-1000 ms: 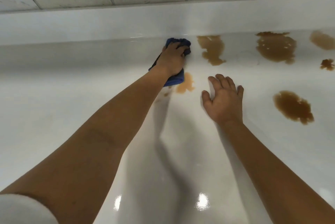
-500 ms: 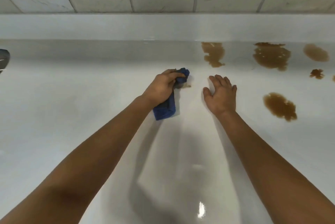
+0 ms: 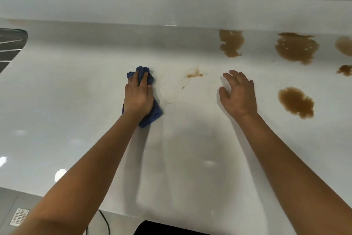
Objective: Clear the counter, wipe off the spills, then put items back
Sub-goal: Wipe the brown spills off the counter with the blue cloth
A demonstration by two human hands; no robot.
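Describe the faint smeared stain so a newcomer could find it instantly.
Start at the white counter under the tiled wall. Between the left hand, which presses a blue cloth, and the open right hand lies a small streaky stain. Unlike the thick brown puddles on the right, it is thin, pale and half wiped.

Crumpled blue cloth on glossy white counter, brown spills at right, faint smear between.
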